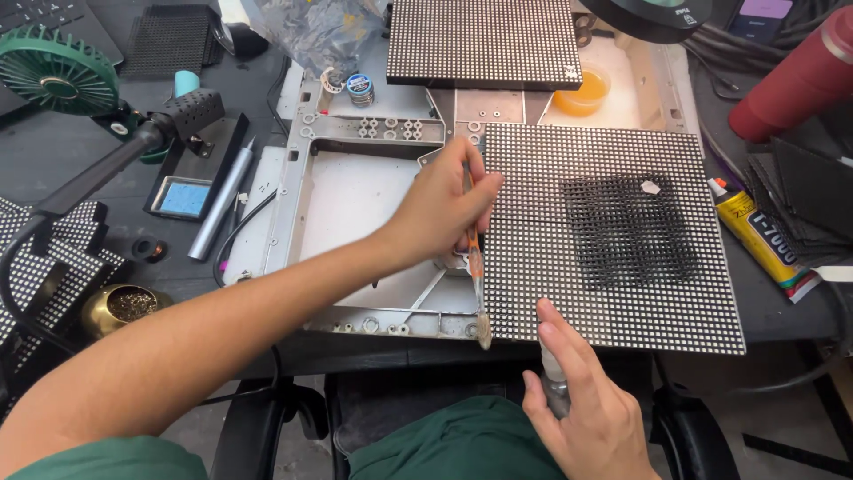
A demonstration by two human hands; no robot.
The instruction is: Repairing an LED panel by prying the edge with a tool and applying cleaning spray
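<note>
Gripping a brush [478, 267] at the panel [613, 240] edge, the left hand [444, 209] works; the right hand [591, 409] clasps a small bottle [553, 378].

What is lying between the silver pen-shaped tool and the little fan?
In the head view, a black tray with a blue sponge lies between the silver pen-shaped tool and the green fan.

Yellow glue tube [761, 238] with black-lettered label right of the panel; lit phone screen [764, 9] top right.
</note>
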